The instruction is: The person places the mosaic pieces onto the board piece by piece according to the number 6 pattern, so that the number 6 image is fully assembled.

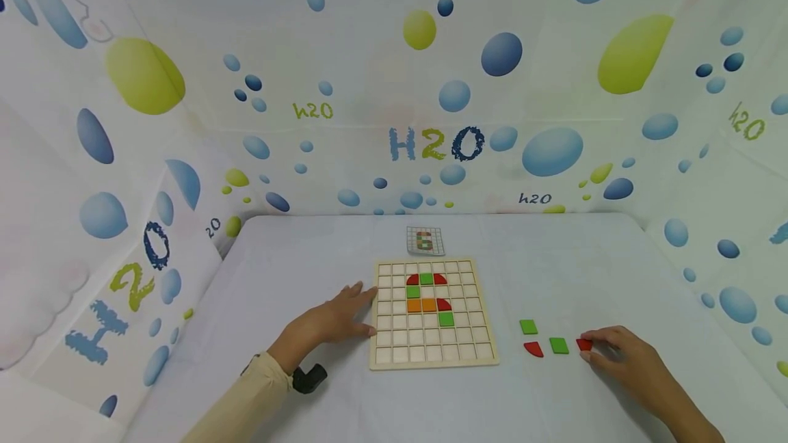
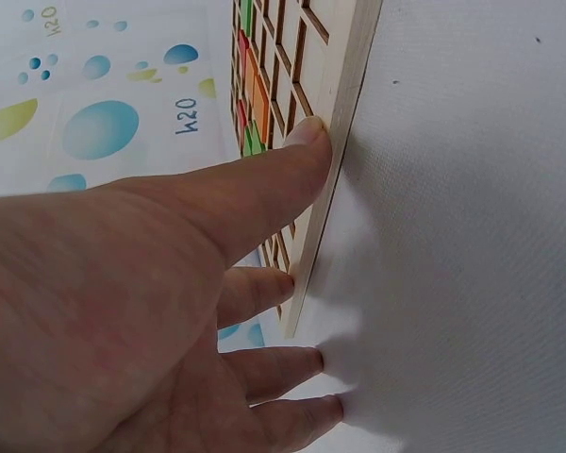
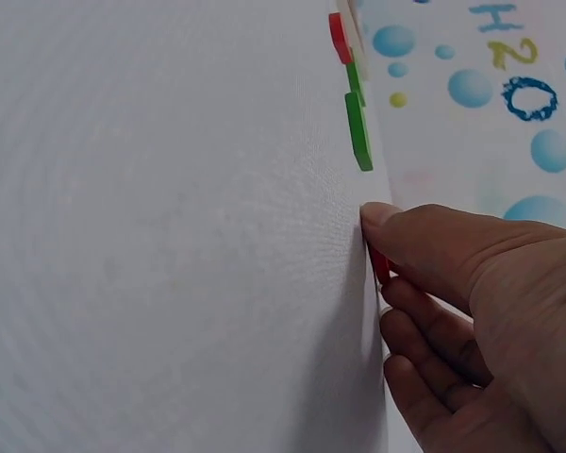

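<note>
My left hand (image 1: 336,316) is spread at the left edge of a wooden grid board (image 1: 394,355). In the left wrist view its thumb (image 2: 307,137) lies on the board's rim, a forefinger touches the edge, and two other fingers rest on the cloth. Several red, green and orange tiles sit in the board's squares, among them an orange tile (image 1: 429,305). To the right, my right hand (image 1: 628,365) pinches a red quarter-round tile (image 3: 378,262) between thumb and finger, low at the tabletop. Part of that tile is hidden by the fingers.
Left of the right hand lie two green square tiles, one nearer (image 1: 559,345) and one farther (image 1: 528,327), and another red quarter-round tile (image 1: 533,349). Behind the board is a small pattern card (image 1: 425,241) with a coloured grid figure. White cloth (image 1: 308,245) covers the table; printed curtains surround it.
</note>
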The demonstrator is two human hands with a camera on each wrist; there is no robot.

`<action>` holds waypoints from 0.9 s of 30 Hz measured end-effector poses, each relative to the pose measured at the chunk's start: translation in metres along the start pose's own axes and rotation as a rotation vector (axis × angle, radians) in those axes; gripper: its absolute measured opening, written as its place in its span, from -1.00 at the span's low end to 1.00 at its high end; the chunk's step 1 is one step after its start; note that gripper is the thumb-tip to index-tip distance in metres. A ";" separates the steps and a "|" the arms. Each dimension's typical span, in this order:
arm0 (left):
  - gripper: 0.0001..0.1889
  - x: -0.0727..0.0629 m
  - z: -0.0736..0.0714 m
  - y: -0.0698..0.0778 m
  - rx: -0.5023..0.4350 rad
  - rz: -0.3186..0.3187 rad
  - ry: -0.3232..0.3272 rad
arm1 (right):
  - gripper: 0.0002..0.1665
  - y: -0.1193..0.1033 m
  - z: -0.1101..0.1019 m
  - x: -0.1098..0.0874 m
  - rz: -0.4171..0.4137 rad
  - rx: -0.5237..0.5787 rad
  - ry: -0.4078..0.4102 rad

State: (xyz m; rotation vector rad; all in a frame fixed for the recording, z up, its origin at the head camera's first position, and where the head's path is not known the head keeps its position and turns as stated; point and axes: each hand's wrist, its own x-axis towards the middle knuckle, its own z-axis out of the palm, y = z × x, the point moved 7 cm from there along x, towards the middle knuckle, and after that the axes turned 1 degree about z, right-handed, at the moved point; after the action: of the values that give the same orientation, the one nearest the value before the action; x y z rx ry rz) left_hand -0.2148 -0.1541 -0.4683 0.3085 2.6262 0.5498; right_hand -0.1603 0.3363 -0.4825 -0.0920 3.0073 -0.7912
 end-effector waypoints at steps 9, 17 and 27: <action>-0.08 0.001 0.000 -0.001 -0.002 0.000 -0.008 | -0.60 -0.001 -0.002 0.000 -0.029 -0.018 0.018; -0.08 0.002 0.000 0.000 0.002 -0.006 -0.001 | -0.60 -0.008 -0.006 0.002 -0.024 0.002 0.018; -0.08 0.000 -0.001 0.001 0.007 -0.010 0.001 | -0.63 -0.036 -0.007 0.011 -0.101 0.045 0.053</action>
State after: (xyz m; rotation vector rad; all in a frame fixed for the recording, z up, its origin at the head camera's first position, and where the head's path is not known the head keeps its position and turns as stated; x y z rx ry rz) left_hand -0.2149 -0.1534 -0.4664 0.2969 2.6298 0.5378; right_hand -0.1702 0.3079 -0.4587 -0.2267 3.0532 -0.8826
